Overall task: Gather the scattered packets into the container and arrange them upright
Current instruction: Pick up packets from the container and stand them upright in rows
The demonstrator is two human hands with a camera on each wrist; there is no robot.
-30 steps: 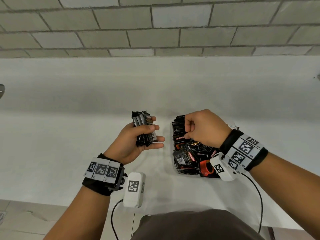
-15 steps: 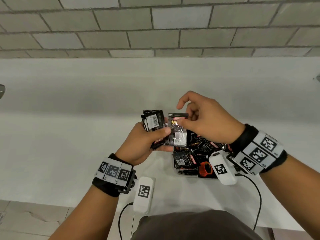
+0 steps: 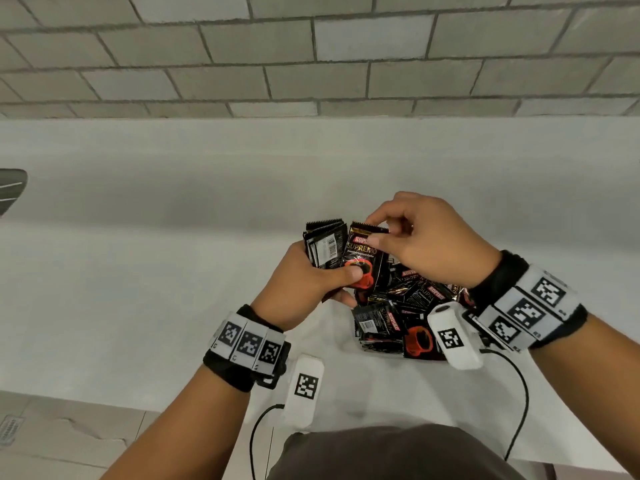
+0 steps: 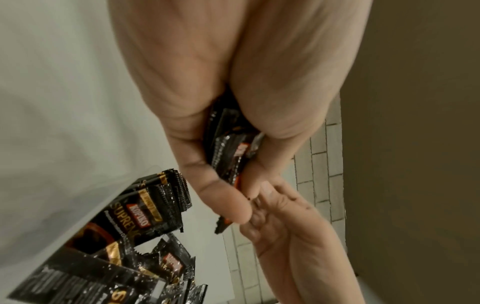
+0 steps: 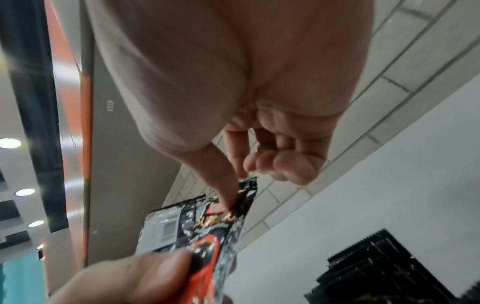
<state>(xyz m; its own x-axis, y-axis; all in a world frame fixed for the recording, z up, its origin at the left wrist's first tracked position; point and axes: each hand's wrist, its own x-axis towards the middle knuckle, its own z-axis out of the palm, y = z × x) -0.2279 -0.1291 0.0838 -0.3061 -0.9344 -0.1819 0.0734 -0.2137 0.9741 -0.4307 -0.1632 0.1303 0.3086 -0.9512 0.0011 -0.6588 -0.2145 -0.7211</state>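
My left hand (image 3: pixel 311 275) grips a stack of black coffee packets (image 3: pixel 325 245) upright above the white counter, thumb pressed on the red cup print of the front packet (image 3: pixel 363 258). My right hand (image 3: pixel 415 237) pinches that front packet's top corner between thumb and forefinger, its other fingers curled. In the right wrist view the pinched front packet (image 5: pixel 233 214) hangs below my thumb. In the left wrist view the stack (image 4: pixel 228 152) sits between my palm and fingers. Below my right hand lies a clear container (image 3: pixel 356 336) holding a jumble of black packets (image 3: pixel 398 317).
The white counter (image 3: pixel 138 289) stretches left and back to a grey block wall (image 3: pixel 311 57). A grey object (image 3: pixel 10 188) shows at the far left edge. Cables and white tagged camera units hang from both wrists near the counter's front edge.
My right hand lifted a packet out of the container and brought it against the stack in my left hand. Both hands rose a little and moved together.
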